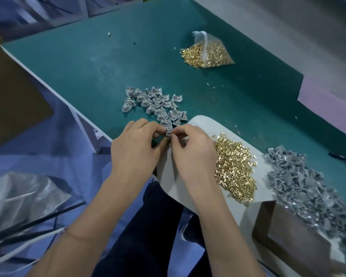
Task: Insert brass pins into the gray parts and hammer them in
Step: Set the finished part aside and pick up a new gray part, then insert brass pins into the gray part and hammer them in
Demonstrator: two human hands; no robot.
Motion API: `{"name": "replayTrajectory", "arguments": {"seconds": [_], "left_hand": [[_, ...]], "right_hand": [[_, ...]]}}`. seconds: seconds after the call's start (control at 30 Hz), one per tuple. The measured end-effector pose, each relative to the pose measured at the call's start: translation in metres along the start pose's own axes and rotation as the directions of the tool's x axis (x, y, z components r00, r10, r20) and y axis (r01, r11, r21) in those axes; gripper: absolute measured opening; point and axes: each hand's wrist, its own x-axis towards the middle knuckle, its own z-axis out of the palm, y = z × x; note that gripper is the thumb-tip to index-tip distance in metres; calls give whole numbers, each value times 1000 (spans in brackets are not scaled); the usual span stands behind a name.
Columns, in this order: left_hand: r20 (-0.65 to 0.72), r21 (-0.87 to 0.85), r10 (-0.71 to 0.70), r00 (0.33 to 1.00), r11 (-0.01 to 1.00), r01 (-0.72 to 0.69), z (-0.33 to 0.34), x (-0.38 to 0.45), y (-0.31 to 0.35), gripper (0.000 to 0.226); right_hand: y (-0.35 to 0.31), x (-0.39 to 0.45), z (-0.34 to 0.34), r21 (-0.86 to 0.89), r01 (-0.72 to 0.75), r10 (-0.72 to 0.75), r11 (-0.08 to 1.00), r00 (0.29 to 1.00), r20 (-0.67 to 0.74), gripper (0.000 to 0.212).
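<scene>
My left hand [135, 147] and my right hand [190, 150] meet at the near edge of the green table [88, 62]. Between their fingertips sits one small gray part [168, 131]; the left fingers pinch it. My right hand's fingertips pinch at the same spot, and what they hold is too small to make out. Just beyond lies a cluster of gray parts with brass pins in them [158, 104]. A heap of loose brass pins [235, 168] lies on a white sheet [204, 124] to the right of my right hand. A pile of plain gray parts [308, 186] lies farther right.
A clear plastic bag of brass pins [208, 51] lies at the far side of the table. A brown cardboard box [284, 242] stands at the near right. Crumpled plastic and cords [22, 206] lie on the floor at left. Stray pins dot the table.
</scene>
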Motion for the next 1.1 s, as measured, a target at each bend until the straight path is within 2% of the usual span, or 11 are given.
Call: {"name": "replayTrajectory", "arguments": {"seconds": [0.13,0.23,0.33,0.5,0.57,0.7,0.87,1.0,1.1], "left_hand": [[4,-50,26,1000,998,-26,-6,-8,6,8],[133,-118,133,982,986,-117,-6,-24,18,6],[271,-128,250,930,967,-222,2,-41,34,15],[339,-81,349,874,936,-343,20,-54,59,36],[338,-61,341,877,938,-341,26,-56,67,37],[329,-63,324,887,945,-321,32,-58,80,12],[360,-74,373,855,925,-373,36,-59,86,11],[312,-139,303,900,952,-272,33,-64,84,20],[323,-175,293,900,953,-247,34,-66,83,13]], "right_hand": [[2,-2,-8,5,46,-46,999,998,-31,5],[17,-12,-28,35,14,-10,999,992,-129,7],[38,-29,-54,84,-47,64,995,975,-213,5],[67,-65,-89,45,-128,135,991,961,-240,4],[74,-74,-96,32,-157,160,987,958,-239,4],[79,-89,-100,31,-167,169,985,953,-252,3],[83,-100,-102,32,-152,155,988,953,-260,3],[89,-106,-103,49,-139,147,989,948,-283,4],[90,-107,-100,-78,-150,124,986,955,-270,4]]}}
